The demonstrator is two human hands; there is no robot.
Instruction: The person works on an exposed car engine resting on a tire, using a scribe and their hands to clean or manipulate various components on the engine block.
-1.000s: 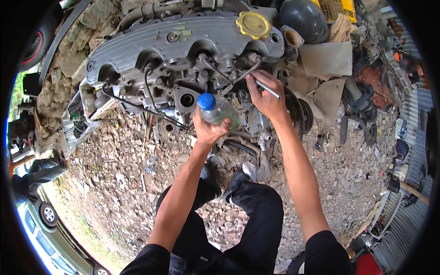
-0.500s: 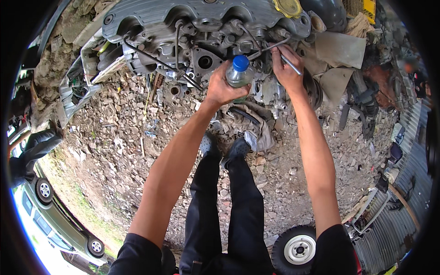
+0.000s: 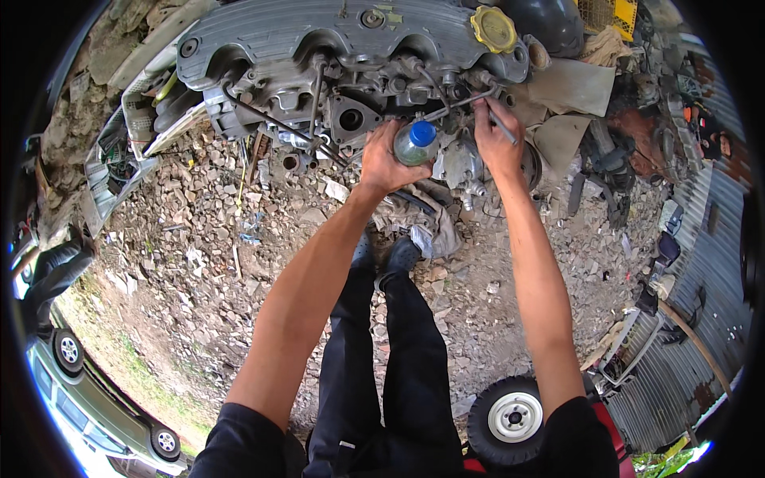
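My left hand [image 3: 384, 162] is wrapped around a clear plastic bottle [image 3: 408, 153] with a blue cap, held in front of the engine. The cap is on, and the bottle's lower part is hidden by my fingers. At the engine's right end, my right hand [image 3: 500, 135] grips a slim silver metal tool [image 3: 504, 126]. The tool's far end lies beside a thin metal pipe [image 3: 473, 99] near its fitting; whether it sits on the fitting I cannot tell. Above both hands spans the grey engine cover [image 3: 343, 40], with a yellow filler cap [image 3: 494, 30].
Several thin metal pipes run along the engine's near side. A crumpled cloth [image 3: 438, 231] lies on the stony ground by my feet. A spare wheel [image 3: 514, 418] is at lower right, beside corrugated metal sheets [image 3: 665, 390]. At far left are a green car [image 3: 103, 410] and a person's legs [image 3: 56, 275].
My view has shifted, so the engine shows lower. The tool in my right hand has swung to a steeper angle. My left hand still grips the bottle, a little lower in view.
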